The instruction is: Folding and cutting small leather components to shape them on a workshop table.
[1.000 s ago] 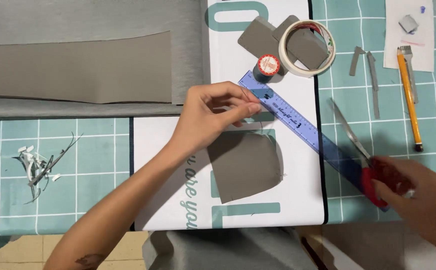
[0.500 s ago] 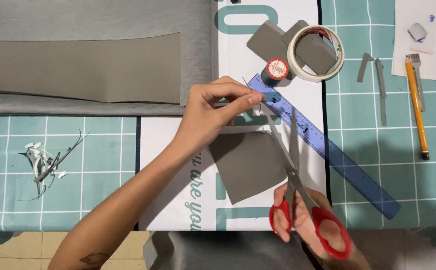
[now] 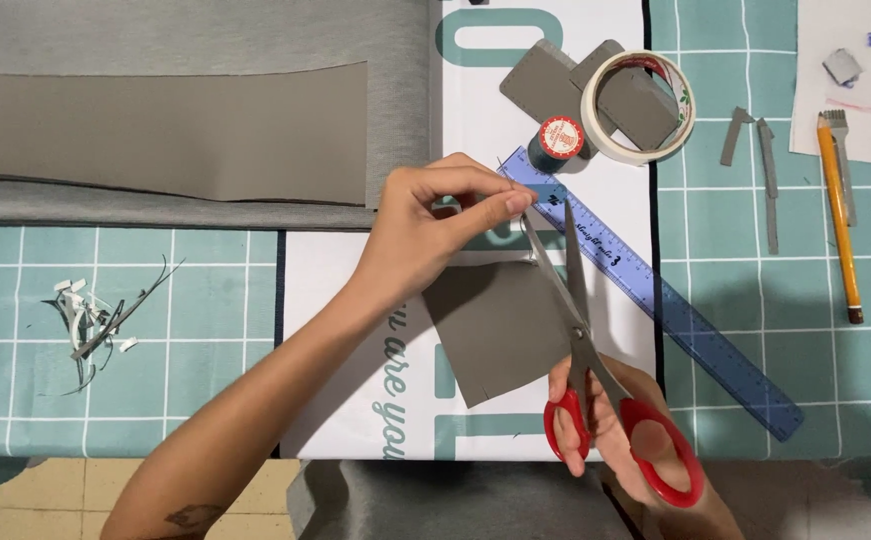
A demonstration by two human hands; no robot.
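My left hand (image 3: pixel 436 225) pinches something very thin, likely a thread, just above a grey leather square (image 3: pixel 501 325) lying on a white printed sheet (image 3: pixel 356 300). In my right hand (image 3: pixel 621 430) are red-handled scissors (image 3: pixel 581 330), blades parted and pointing up, their tips near the square's top right corner and close to my left fingertips. A blue ruler (image 3: pixel 656 295) runs diagonally under the blades.
A thread spool (image 3: pixel 559 140), a tape roll (image 3: pixel 641 105) and grey leather pieces (image 3: pixel 546 85) lie at the top. A long grey leather strip (image 3: pixel 166 135) rests on grey fabric at left. Offcuts (image 3: pixel 96 315) lie left; a pencil (image 3: pixel 839 215) and grey strips (image 3: pixel 768 180) right.
My right hand picked up the scissors from the right and brought them down in front, then raised the open blades to the square's top corner. My left hand stayed pinched.
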